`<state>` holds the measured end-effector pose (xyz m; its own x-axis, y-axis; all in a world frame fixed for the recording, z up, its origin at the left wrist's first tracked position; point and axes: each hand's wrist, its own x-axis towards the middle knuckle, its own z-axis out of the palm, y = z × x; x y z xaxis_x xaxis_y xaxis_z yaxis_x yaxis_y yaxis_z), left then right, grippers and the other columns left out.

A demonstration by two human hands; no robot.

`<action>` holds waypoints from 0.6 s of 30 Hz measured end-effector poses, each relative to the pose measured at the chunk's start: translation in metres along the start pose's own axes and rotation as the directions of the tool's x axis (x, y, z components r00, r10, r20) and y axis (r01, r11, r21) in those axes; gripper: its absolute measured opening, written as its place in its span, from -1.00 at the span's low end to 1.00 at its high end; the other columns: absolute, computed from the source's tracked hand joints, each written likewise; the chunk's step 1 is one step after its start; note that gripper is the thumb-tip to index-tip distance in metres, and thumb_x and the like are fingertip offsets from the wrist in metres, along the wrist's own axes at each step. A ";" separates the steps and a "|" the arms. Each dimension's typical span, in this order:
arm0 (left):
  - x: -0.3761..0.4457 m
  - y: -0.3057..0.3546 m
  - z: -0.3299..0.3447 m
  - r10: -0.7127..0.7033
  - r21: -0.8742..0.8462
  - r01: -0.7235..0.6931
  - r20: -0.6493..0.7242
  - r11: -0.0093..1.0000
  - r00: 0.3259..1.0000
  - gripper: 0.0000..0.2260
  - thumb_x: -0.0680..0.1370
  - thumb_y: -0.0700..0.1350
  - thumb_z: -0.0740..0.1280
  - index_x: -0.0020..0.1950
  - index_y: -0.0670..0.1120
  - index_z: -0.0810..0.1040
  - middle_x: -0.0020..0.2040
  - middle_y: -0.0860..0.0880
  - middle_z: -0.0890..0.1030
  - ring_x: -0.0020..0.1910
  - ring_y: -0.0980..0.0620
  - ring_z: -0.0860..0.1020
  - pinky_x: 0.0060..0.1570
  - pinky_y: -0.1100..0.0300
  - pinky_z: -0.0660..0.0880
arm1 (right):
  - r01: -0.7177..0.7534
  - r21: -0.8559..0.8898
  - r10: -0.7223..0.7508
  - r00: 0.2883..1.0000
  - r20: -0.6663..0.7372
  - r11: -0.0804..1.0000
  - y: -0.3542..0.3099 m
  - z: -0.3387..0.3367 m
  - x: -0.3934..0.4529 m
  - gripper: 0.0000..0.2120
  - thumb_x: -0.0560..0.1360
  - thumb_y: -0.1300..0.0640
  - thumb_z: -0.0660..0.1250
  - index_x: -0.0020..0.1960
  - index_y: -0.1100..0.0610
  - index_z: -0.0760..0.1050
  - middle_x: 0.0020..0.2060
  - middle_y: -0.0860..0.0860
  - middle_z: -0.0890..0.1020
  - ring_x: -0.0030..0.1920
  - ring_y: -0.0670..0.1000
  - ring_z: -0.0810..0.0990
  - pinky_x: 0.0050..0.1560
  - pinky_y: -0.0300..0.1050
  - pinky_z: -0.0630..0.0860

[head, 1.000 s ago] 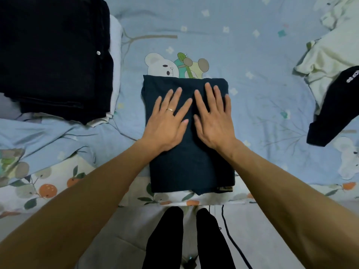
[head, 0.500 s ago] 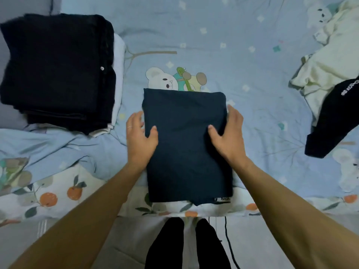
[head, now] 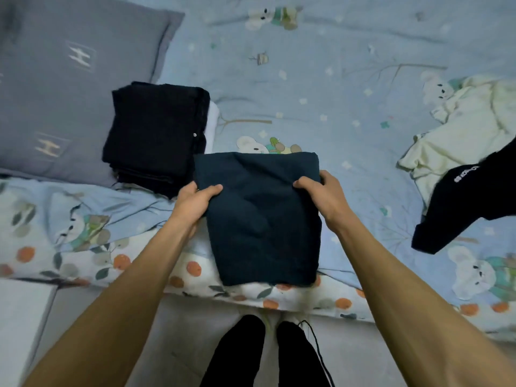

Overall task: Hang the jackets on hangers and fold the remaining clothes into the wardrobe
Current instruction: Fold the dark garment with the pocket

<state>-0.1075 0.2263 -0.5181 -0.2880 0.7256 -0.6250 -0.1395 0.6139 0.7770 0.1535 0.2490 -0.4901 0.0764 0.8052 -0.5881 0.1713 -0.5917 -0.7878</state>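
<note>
1. Over the bed (head: 349, 88) edge, we've got the folded navy garment (head: 262, 216) pinched at both sides: left hand (head: 195, 203) and right hand (head: 321, 195), thumbs on top, fingers curled under.
2. Beside it on the left sits the dark stack (head: 156, 138), just touching its corner.
3. Risk now: the unsupported near end could sag and the fold spill open.
4. Unfolded cream top (head: 463, 129) and black top (head: 469, 202) wait at right.
</note>
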 end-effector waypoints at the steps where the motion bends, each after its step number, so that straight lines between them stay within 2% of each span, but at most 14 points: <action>1: -0.018 0.012 -0.011 0.032 -0.006 -0.032 -0.019 0.999 0.999 -0.86 0.51 -0.19 0.45 0.05 -0.05 0.62 0.01 0.01 0.70 0.03 0.01 0.66 0.07 0.10 0.57 | 0.027 -0.011 -0.026 0.999 0.018 1.000 -0.014 0.002 -0.016 -0.66 0.40 0.03 0.45 0.14 0.07 0.50 0.01 -0.05 0.62 -0.01 -0.04 0.61 -0.13 -0.15 0.51; 5: -0.097 0.076 -0.064 0.174 -0.030 -0.178 -0.116 0.984 0.978 -0.87 0.53 -0.18 0.43 0.03 0.00 0.59 0.03 0.06 0.68 0.03 0.07 0.64 0.11 0.14 0.55 | 0.146 -0.021 -0.142 0.983 0.116 0.989 -0.080 0.022 -0.088 -0.68 0.40 0.09 0.45 0.13 0.03 0.50 0.00 -0.08 0.63 0.00 -0.07 0.62 -0.08 -0.15 0.55; 9: -0.132 0.129 -0.112 0.253 -0.041 -0.266 -0.192 0.963 0.948 -0.81 0.53 -0.20 0.43 0.13 -0.09 0.58 0.09 -0.03 0.67 0.09 0.01 0.64 0.14 0.13 0.55 | 0.181 -0.014 -0.177 0.971 0.161 0.983 -0.132 0.056 -0.123 -0.67 0.41 0.08 0.46 0.13 0.06 0.49 -0.03 -0.06 0.62 -0.05 -0.09 0.60 -0.08 -0.15 0.56; 13: -0.127 0.174 -0.162 0.279 -0.045 -0.297 -0.235 0.954 0.931 -0.80 0.50 -0.18 0.46 0.11 -0.09 0.60 0.11 -0.07 0.67 0.09 -0.04 0.65 0.16 0.05 0.56 | 0.213 -0.010 -0.206 0.958 0.201 0.977 -0.175 0.104 -0.133 -0.67 0.42 0.03 0.46 0.13 0.04 0.47 0.00 -0.06 0.62 -0.06 -0.09 0.60 -0.13 -0.14 0.54; 15: -0.114 0.189 -0.180 0.270 -0.048 -0.287 -0.220 0.957 0.937 -0.82 0.50 -0.20 0.44 0.09 -0.06 0.61 0.08 -0.05 0.68 0.07 -0.04 0.65 0.12 0.06 0.58 | 0.193 -0.011 -0.187 0.960 0.206 0.981 -0.187 0.125 -0.128 -0.70 0.43 0.01 0.44 0.11 0.04 0.47 -0.02 -0.06 0.63 -0.06 -0.07 0.62 -0.17 -0.14 0.53; 18: -0.061 0.219 -0.205 0.239 -0.079 -0.253 -0.153 0.964 0.959 -0.86 0.52 -0.21 0.42 0.04 -0.04 0.61 0.03 -0.04 0.69 0.00 -0.01 0.66 0.00 0.11 0.60 | 0.157 0.001 -0.156 0.978 0.140 0.988 -0.210 0.170 -0.099 -0.70 0.40 -0.02 0.43 0.07 0.05 0.49 -0.02 -0.05 0.63 -0.03 -0.03 0.63 -0.13 -0.09 0.55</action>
<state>-0.3148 0.2531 -0.2947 -0.4545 0.7951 -0.4016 -0.1367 0.3833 0.9135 -0.0572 0.2872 -0.2975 -0.0890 0.8739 -0.4779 0.1797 -0.4579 -0.8707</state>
